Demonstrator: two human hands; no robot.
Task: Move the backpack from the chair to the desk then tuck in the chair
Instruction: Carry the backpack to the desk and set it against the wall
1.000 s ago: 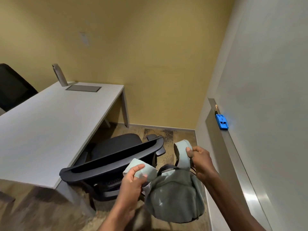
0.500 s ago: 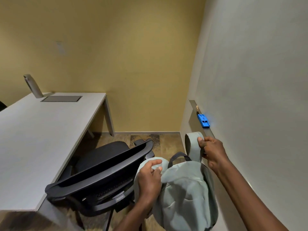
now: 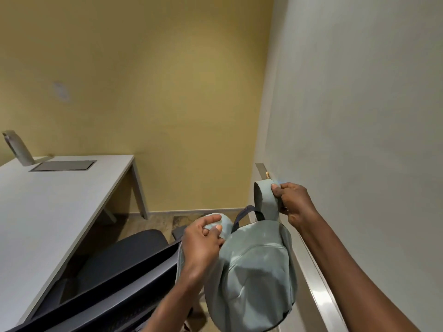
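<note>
The soft grey-green fabric backpack [image 3: 249,281] is held aloft by its straps, left hand [image 3: 201,245] and right hand [image 3: 293,203] both clenched. It should be carried level leftward, clearing the black mesh chair [image 3: 115,279], onto the white rectangular desk [image 3: 48,212].

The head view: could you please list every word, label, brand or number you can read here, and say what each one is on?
None can be read.
backpack: plain fabric, no label or logo showing.
bottle on the desk: no legible print.
wall plate: blurred, nothing readable.
</note>
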